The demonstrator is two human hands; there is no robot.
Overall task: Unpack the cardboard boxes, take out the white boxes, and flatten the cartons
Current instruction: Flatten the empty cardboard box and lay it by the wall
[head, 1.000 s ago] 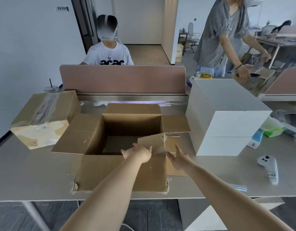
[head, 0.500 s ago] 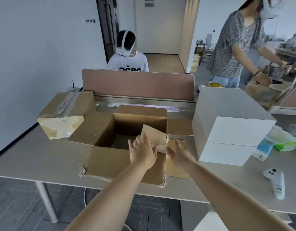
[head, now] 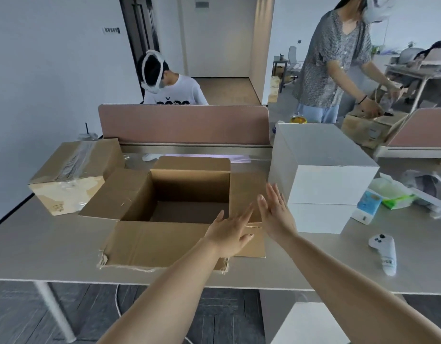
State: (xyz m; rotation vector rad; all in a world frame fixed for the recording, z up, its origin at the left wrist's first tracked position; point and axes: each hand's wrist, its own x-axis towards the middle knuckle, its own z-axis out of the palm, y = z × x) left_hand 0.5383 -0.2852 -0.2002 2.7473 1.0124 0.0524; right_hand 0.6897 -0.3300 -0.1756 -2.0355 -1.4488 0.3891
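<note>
An open, empty cardboard carton (head: 162, 194) stands mid-table with all its flaps spread outward. My left hand (head: 230, 232) hovers flat over its near right corner, fingers stretched out and holding nothing. Beside it my right hand (head: 276, 214) is also flat and empty, over the carton's right flap. Two stacked white boxes (head: 323, 180) stand just right of the carton. A taped, closed cardboard box (head: 72, 175) sits at the left of the table.
The grey table (head: 40, 247) ends at a pink divider panel (head: 184, 125). A white controller (head: 385, 252) and tissue packs (head: 368, 207) lie on the right. One person sits behind the divider, another stands at the back right. A white box (head: 311, 324) is below the table edge.
The small torn flap my hands were bending has been pushed down flat. Both hands have opened and shifted right, and the camera has tilted up.
</note>
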